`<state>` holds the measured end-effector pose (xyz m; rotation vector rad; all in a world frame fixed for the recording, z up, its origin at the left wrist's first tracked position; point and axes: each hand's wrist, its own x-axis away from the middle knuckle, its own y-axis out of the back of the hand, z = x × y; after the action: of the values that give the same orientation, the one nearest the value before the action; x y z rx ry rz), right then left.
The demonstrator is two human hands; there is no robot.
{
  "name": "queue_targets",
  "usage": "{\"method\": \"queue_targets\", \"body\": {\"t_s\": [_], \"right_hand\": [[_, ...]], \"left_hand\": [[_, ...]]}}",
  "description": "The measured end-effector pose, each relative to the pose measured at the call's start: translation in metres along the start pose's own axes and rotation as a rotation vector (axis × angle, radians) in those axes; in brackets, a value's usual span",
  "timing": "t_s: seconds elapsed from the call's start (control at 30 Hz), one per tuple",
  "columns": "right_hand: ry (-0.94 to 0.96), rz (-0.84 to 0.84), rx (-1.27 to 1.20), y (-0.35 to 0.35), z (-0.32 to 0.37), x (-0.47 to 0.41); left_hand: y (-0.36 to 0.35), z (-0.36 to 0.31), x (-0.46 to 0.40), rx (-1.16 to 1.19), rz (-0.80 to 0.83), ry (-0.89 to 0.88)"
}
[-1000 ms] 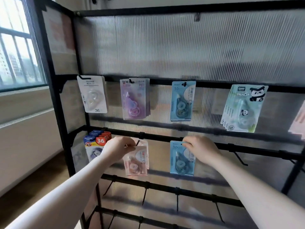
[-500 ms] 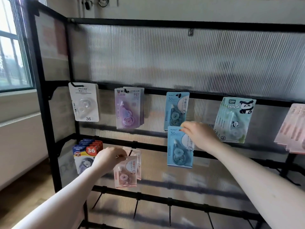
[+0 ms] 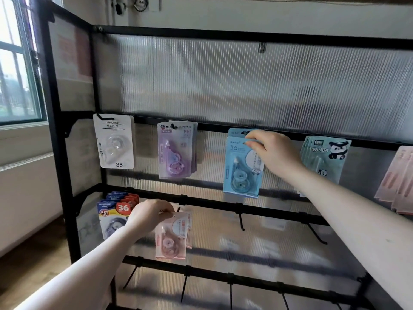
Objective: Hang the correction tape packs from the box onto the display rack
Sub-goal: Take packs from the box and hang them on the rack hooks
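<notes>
At the upper bar of the display rack, the right hand pinches the top edge of a blue pack, raised within the last second from the middle bar to the blue pack already hooked there; hanging looks imminent, hole not yet seen seated. Below-left of it, the left hand grips a pink pack at its hook, unchanged. Count: two blue packs, at least two pink, white pack one; other stacks uncountable.
</notes>
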<state>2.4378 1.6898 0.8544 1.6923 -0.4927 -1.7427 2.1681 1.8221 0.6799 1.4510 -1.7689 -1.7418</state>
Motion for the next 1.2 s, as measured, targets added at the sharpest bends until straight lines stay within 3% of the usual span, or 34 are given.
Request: {"method": "queue_targets", "body": {"t_s": [0.4,0.9,1.2], "right_hand": [[0.036,-0.080,-0.005,0.008,0.001,-0.012],[-0.050,0.040,-0.029,-0.011,-0.016,-0.027],[-0.093,0.014,-0.011,-0.030,-0.023,-0.036]], "left_hand": [[-0.013,0.001,0.000,0.018,0.061,-0.005],[-0.023,0.006,-0.007,-0.031,0.028,0.022],[-0.031,0.009,-0.018,-0.018,-0.002,0.035]]}}
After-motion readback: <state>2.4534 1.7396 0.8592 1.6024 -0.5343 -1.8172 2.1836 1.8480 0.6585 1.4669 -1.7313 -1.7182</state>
